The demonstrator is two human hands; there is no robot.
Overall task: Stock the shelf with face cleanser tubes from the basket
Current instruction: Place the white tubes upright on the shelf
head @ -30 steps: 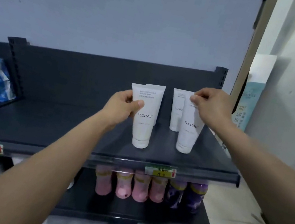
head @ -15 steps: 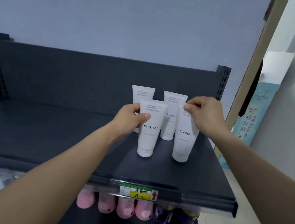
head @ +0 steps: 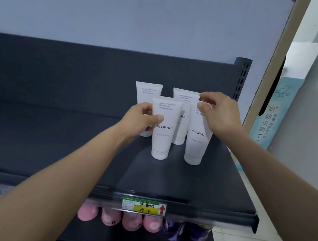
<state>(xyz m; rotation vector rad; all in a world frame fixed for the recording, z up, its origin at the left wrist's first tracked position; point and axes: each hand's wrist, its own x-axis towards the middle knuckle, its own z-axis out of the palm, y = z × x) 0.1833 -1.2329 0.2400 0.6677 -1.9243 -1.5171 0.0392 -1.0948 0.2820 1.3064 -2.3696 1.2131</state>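
Front-L tube (head: 163,134) is gripped mid-body by L hand (head: 140,118), thumb across front. Front-R tube (head: 196,146) is pinched at top by R hand (head: 219,114). Both are stood cap-down on shelf (head: 54,144), rear tubes (head: 147,93) just behind.

I am standing in a retail shop. Indicators:
- a dark metal display shelf (head: 43,142) with a slotted upright (head: 240,79)
- a price label (head: 144,206) on its front rail
- identical white FLORAL tubes (head: 161,142) facing forward
- rows of pink bottles (head: 121,220) and purple bottles (head: 187,233) on the tier below
- a promotional board (head: 272,110) alongside
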